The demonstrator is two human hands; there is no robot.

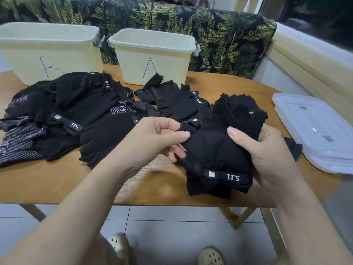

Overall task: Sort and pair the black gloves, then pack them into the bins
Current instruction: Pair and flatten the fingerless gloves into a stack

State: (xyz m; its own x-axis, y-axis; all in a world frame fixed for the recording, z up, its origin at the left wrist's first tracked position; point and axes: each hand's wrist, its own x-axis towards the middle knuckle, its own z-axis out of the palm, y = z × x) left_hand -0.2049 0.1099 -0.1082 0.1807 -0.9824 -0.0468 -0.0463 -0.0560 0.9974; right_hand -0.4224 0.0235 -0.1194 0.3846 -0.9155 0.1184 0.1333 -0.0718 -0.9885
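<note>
Both hands hold a black glove (215, 150) with a "5.11" wrist strap just above the table's front edge. My left hand (156, 138) pinches its left edge between thumb and fingers. My right hand (267, 150) grips its right side, thumb on top. A pile of several black gloves (76, 115), some showing dotted grey palms, covers the left half of the table. More black gloves (177, 100) lie in the middle behind the held one. Two pale yellow bins stand at the back: bin B (24, 60) on the left and bin A (172, 60) right of it.
The wooden table (149, 188) has a rounded right end. Two clear plastic bin lids (315, 131) are stacked at its right edge. A leaf-patterned sofa (219, 35) stands behind the bins. Tiled floor and my feet in pale clogs show below.
</note>
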